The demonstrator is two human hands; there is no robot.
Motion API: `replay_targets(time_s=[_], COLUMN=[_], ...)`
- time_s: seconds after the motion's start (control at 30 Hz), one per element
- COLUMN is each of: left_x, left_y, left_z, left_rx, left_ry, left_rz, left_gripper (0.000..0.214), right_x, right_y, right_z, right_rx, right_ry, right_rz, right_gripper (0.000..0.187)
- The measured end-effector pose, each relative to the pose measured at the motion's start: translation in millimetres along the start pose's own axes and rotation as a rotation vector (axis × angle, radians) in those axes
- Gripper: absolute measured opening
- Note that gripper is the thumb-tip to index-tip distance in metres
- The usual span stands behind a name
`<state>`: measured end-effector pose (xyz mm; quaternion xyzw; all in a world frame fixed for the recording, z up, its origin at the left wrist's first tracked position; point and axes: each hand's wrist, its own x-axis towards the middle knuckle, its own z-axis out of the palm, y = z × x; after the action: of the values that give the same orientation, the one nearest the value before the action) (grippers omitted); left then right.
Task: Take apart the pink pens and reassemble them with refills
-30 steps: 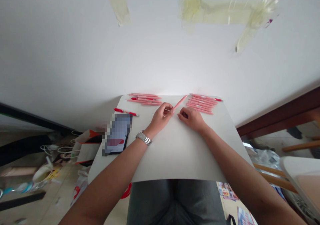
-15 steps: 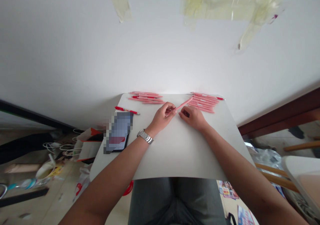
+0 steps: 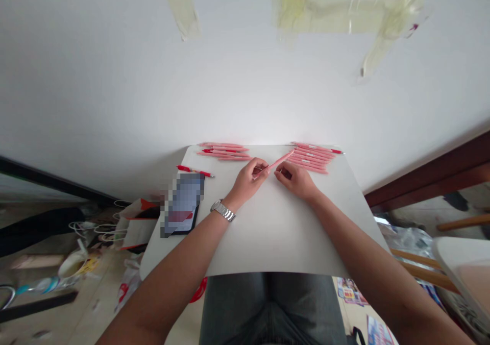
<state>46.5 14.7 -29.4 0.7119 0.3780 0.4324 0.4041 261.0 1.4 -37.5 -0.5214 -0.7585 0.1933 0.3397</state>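
A pink pen [image 3: 281, 160] is pinched in my left hand [image 3: 251, 175], slanting up to the right over the table. My right hand [image 3: 293, 177] rests just right of it, fingers curled together; whatever they hold, if anything, is hidden. Behind my right hand lies a row of pink pens [image 3: 312, 160], side by side, with one red-ended pen [image 3: 337, 151] at its far edge. Further left, beyond my left hand, is a looser group of pink pens [image 3: 225, 145], with some red showing among them.
A red pen [image 3: 184, 168] lies near the left edge of the white table [image 3: 264, 243], above a phone [image 3: 186, 202] with a blurred screen. The wall [image 3: 245, 90] stands right behind the table. On the floor at left are a paper bag [image 3: 140, 230] and a cup [image 3: 72, 263].
The view has shifted slightly. Both hands stay nearly where they were, the pen still in my left hand. The fingers of my right hand have moved a little.
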Motion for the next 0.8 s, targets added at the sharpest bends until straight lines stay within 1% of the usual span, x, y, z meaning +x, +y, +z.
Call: replay_targets(time_s=[0.13, 0.23, 0.37, 0.63, 0.8], left_x=[0, -1, -1, -1, 0], left_y=[0, 1, 2, 6, 4], left_z=[-0.4, -1.1, -2.3, -2.9, -3.9], left_rx=[0.009, 0.000, -0.034, -0.117, -0.210], left_ry=[0.007, 0.011, 0.049, 0.069, 0.088], left_rz=[0.014, 0.021, 0.012, 0.000, -0.031], left_gripper=[0.024, 0.024, 0.025, 0.025, 0.028], right_x=[-1, -1, -1, 0, 1], right_y=[0, 0, 0, 1, 1], right_z=[0, -1, -4, -10, -8], right_rx=[0.073, 0.126, 0.238, 0.556, 0.628], right_ry=[0.049, 0.096, 0.124, 0.204, 0.208], right_rz=[0.019, 0.030, 0.035, 0.047, 0.068], right_gripper=[0.021, 0.030, 0.038, 0.036, 0.036])
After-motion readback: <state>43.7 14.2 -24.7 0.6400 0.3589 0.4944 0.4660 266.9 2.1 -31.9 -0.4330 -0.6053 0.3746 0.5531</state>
